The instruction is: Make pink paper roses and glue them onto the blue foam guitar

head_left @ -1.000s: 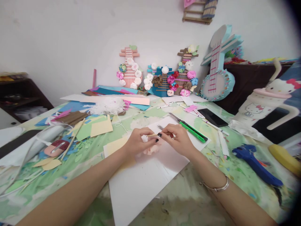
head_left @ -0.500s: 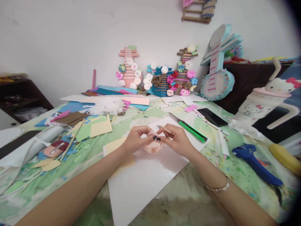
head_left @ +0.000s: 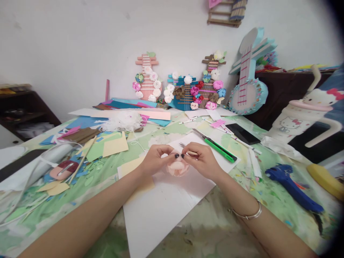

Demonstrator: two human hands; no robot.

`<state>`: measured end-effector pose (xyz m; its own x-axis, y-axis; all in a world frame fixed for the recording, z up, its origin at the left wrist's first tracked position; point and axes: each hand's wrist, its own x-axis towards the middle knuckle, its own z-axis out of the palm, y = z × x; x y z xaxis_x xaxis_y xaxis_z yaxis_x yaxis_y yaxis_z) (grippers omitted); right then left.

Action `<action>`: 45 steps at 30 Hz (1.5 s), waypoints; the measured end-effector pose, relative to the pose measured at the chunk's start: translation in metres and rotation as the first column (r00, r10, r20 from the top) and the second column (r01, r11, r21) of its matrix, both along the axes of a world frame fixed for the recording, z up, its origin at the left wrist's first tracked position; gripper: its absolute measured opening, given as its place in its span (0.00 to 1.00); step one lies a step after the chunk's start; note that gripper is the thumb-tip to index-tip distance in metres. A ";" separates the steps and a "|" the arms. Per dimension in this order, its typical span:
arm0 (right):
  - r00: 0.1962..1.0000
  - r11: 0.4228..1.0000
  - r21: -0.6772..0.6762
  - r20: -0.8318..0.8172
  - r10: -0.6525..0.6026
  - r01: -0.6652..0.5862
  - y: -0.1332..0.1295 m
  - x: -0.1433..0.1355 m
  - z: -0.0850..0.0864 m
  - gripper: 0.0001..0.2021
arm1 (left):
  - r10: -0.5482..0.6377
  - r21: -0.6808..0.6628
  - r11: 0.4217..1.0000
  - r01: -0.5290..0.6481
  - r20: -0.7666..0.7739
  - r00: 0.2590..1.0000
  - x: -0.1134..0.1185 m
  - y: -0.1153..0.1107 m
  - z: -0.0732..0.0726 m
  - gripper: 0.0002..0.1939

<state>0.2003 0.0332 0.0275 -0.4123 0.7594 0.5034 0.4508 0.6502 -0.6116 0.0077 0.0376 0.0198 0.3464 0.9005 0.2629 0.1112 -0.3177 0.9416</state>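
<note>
Between my hands is a pale pink paper flower [head_left: 177,168], over a white sheet [head_left: 161,211]. My left hand [head_left: 159,157] pinches the flower's upper edge from the left, thumb and fingers together. My right hand [head_left: 200,157] is closed at the flower's upper right, its thumb close to the left thumb. A thin pointed tool [head_left: 182,145] pokes out from the fingers of my right hand; most of it is hidden. To the right of that hand, a green utility knife [head_left: 219,148] lies across the sheet's edge.
Blue glue gun [head_left: 294,186], black phone [head_left: 242,133] and a white tumbler [head_left: 290,122] are on the right. Paper scraps [head_left: 115,145], a wooden stick [head_left: 82,159] and white shredded strands [head_left: 122,122] lie left. Flower-covered paper instruments [head_left: 147,80] stand against the wall.
My thumbs have moved slightly apart, and my right hand has shifted a little. More of the pink flower shows beneath the hands.
</note>
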 end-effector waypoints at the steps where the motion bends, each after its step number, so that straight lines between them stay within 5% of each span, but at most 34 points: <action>1: 1.000 1.000 0.011 0.009 -0.018 0.018 0.000 0.000 0.000 0.05 | 0.005 -0.013 1.000 -0.005 0.005 1.000 0.000 0.000 0.001 0.11; 7: 0.963 0.973 0.007 0.145 -0.228 0.230 -0.001 0.003 0.005 0.11 | 0.037 -0.101 0.994 -0.033 0.041 0.998 0.000 0.000 0.002 0.13; 10: 0.935 0.973 0.086 0.269 -0.230 0.214 -0.003 0.004 0.007 0.19 | 0.038 -0.106 0.994 -0.036 0.017 0.999 0.000 0.001 -0.001 0.14; 17: 0.852 0.953 0.203 0.433 -0.295 0.227 -0.005 0.001 0.008 0.17 | -0.001 -0.112 0.994 0.006 0.039 0.999 0.001 0.002 -0.004 0.13; 28: 0.807 0.922 0.313 0.469 -0.358 0.227 -0.004 -0.003 0.005 0.19 | -0.033 -0.090 0.995 0.038 0.058 0.998 0.003 -0.002 0.000 0.10; 35: 0.789 0.882 0.421 0.459 -0.408 0.211 -0.006 -0.007 0.000 0.18 | 0.132 -0.054 0.990 -0.127 0.085 0.988 0.003 -0.005 0.002 0.19; 40: 0.791 0.849 0.488 0.428 -0.436 0.204 -0.009 -0.010 -0.001 0.18 | 0.136 -0.047 0.990 -0.131 0.100 0.986 0.004 -0.008 0.006 0.20; 45: 0.804 0.832 0.506 0.385 -0.454 0.228 -0.012 -0.012 0.001 0.17 | 0.118 -0.029 0.993 -0.116 0.070 0.991 0.001 -0.006 0.007 0.11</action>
